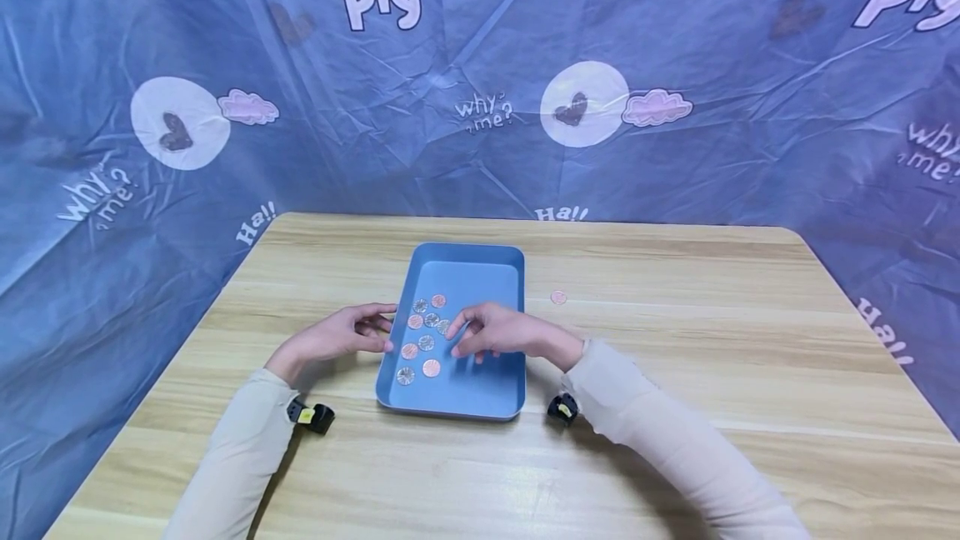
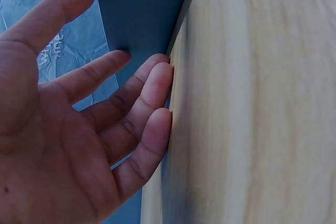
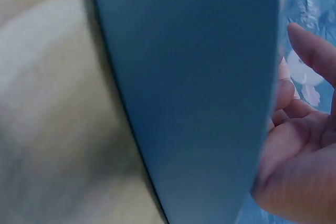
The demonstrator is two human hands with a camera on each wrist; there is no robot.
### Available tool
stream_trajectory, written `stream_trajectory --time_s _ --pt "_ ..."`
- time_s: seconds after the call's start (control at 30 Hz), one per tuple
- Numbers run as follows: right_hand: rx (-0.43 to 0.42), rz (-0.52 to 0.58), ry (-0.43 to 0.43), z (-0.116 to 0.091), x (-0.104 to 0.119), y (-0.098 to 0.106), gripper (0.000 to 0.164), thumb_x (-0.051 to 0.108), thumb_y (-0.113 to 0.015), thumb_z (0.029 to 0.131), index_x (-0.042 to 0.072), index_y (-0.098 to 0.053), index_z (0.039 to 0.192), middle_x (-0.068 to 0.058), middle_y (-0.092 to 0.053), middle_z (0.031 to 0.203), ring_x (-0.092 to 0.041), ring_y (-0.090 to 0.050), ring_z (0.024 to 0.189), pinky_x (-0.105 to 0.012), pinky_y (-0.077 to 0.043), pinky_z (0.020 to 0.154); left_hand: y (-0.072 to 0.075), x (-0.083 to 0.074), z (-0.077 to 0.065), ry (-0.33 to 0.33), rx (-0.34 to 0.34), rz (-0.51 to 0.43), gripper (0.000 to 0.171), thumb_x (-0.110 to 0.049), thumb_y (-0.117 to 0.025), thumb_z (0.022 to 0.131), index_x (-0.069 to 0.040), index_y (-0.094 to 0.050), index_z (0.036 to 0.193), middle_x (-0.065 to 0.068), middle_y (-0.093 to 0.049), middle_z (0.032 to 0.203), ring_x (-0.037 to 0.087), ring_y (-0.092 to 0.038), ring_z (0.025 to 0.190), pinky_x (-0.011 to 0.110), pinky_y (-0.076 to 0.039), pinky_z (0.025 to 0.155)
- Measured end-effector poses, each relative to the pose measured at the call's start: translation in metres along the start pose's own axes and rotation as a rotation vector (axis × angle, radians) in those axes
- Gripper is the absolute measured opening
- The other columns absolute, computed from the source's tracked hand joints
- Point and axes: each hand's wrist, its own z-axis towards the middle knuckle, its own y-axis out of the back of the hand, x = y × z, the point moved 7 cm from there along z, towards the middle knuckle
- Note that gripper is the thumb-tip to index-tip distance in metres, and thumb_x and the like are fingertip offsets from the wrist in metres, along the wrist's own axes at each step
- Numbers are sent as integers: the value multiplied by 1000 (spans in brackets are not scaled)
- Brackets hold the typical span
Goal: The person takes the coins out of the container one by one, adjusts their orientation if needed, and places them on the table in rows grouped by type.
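Note:
A blue rectangular tray (image 1: 468, 394) lies on the wooden table, with several coins, copper and silver coloured, spread over its left half. Beside its left wall is my left hand (image 1: 348, 332); the thumb and index fingertips are right at the rim. In the left wrist view the other fingertips (image 2: 157, 82) rest low by the outer wall. My right hand (image 1: 498, 330) reaches in over the right wall, thumb and index apart, close to a silver coin (image 1: 443, 327). No coin shows between those fingers. The tray wall (image 3: 189, 87) hides part of this hand in the right wrist view.
A lone copper coin (image 1: 558, 297) lies on the table (image 1: 675, 315) right of the tray. A black wrist device (image 1: 311, 416) is at the left sleeve, and another wrist device (image 1: 562, 409) at the right. A printed blue cloth (image 1: 480, 165) hangs behind the table.

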Motion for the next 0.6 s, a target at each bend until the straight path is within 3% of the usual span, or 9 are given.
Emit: stream_trajectory --time_s 0.6 --pt "34 -27 -7 14 -7 -30 24 8 -71 84 4 -64 106 -2 -65 72 -12 -56 57 -21 -40 52 0 1 0 -7 9 -6 76 -22 -71 87 4 -32 147 25 -55 128 24 -58 105 30 -47 92"
